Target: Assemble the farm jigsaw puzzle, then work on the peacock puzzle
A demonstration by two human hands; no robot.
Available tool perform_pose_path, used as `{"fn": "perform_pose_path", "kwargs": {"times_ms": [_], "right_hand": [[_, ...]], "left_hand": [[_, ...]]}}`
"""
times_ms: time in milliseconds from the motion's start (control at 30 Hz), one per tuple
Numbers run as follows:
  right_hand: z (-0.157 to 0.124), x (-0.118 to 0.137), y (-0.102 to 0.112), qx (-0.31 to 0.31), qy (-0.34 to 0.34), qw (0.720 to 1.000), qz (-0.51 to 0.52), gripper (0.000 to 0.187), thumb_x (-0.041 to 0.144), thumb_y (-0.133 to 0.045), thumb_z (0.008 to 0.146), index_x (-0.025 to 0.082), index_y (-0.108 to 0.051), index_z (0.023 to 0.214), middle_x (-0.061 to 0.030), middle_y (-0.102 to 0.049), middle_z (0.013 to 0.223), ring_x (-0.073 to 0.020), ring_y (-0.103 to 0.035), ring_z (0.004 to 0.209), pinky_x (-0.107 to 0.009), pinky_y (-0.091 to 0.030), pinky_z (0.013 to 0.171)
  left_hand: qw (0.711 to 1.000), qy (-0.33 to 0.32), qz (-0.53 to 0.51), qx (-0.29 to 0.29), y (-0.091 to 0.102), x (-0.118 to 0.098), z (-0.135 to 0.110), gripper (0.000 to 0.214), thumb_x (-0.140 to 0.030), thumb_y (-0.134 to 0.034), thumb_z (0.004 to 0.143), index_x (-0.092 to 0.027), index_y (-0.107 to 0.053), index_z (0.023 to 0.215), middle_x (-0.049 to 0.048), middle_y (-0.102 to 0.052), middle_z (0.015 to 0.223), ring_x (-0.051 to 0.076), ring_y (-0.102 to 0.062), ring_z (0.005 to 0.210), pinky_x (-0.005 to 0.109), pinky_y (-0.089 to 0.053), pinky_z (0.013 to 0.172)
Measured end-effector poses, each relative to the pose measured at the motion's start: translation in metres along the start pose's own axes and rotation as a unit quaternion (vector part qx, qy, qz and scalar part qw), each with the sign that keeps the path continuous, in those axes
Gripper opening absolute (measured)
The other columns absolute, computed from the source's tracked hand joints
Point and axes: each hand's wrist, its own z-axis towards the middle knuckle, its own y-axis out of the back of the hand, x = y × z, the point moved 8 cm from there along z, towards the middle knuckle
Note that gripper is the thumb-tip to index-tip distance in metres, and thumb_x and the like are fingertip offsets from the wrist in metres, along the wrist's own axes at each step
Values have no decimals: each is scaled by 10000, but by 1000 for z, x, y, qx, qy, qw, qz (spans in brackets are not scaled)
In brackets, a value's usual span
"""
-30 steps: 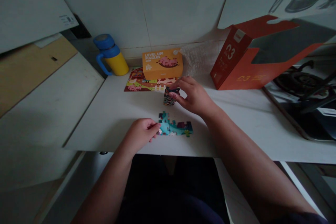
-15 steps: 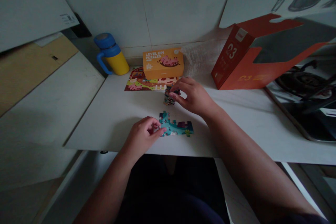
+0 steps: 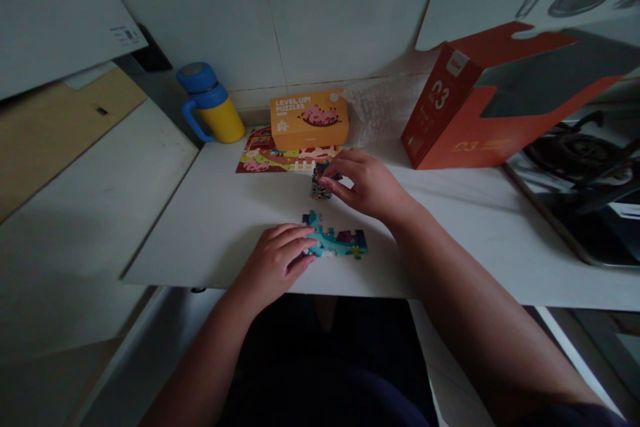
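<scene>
Puzzle box point(image 3: 310, 121) sits on picture sheet point(image 3: 254, 163), flask point(image 3: 220, 113) left, piece stack point(image 3: 319, 191) in front, joined pieces point(image 3: 341, 247) before that

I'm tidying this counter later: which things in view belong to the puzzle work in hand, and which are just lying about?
In the job:
- joined puzzle pieces, left hand on them
- stack of pieces, at the right hand's fingertips
- probably the puzzle box and picture sheet

Seemingly lying about:
- blue-and-yellow flask
- orange-red carton
- clear plastic wrap

Yellow box point(image 3: 309, 123): "LEVEL UP! PUZZLES"; orange box point(image 3: 475, 130): "3".
</scene>
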Motion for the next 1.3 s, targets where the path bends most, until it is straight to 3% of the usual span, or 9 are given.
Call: {"fn": "perform_pose_path", "kwargs": {"times_ms": [267,600,733,833,900,1000,1100,1300], "right_hand": [[-1,1,0,2,17,1000,-11,300,393,-575,1085,169,-751,994,-113,-723,961,-241,-626,900,-354,-454,838],[0,2,-2,25,-10,1000,-16,336,408,-567,1085,164,-754,949,-103,-731,918,-213,-618,859,-315,-407,791],[-3,2,-14,134,-58,989,-23,358,451,-611,1056,171,-794,929,-53,-722,751,-160,-567,653,-298,-341,674],[-10,5,-32,246,-63,967,-19,278,442,-707,987,203,-827,1062,-46,-761,780,-163,-610,657,-286,-360,672],[-14,3,-43,293,-79,952,-32,326,441,-737,956,209,-814,1171,-57,-783,817,-179,-647,687,-285,-377,672],[-20,-1,-53,335,-107,935,-50,398,449,-757,931,218,-782,1254,-61,-795,828,-196,-672,702,-291,-382,652],[-23,-3,-60,363,-129,921,-57,343,397,-782,904,237,-783,1208,-47,-795,817,-195,-682,703,-292,-373,637],[-24,-6,-67,374,-144,915,-57,296,313,-734,915,238,-758,1200,-44,-799,838,-187,-689,699,-289,-376,645]], "left_hand": [[999,-26,17,-17,0,-2,-2,258,-236,-692,1011,-289,-738,1260,46,-752,1383,263,-678,1305,521,-551,1107],[999,-23,34,-9,-1,-6,-3,280,-221,-673,999,-280,-718,1269,53,-721,1424,274,-649,1335,531,-530,1131],[999,-15,47,-23,2,-6,-2,265,-268,-690,1003,-259,-699,1267,76,-718,1411,283,-652,1306,525,-530,1121],[998,9,49,-37,4,-3,-1,324,-324,-725,988,-245,-679,1298,103,-720,1381,295,-667,1257,529,-538,1102],[998,16,49,-39,3,-1,-1,363,-348,-740,981,-233,-668,1317,116,-715,1375,303,-667,1244,538,-542,1089],[998,15,54,-38,2,0,-1,377,-357,-749,975,-227,-667,1319,121,-716,1365,310,-670,1229,549,-548,1069],[998,14,52,-31,0,-1,-1,371,-349,-750,973,-235,-672,1317,110,-718,1365,307,-672,1231,548,-547,1069],[999,7,46,-29,1,-2,0,349,-331,-739,980,-236,-683,1312,98,-733,1354,295,-680,1228,539,-546,1068]]}}
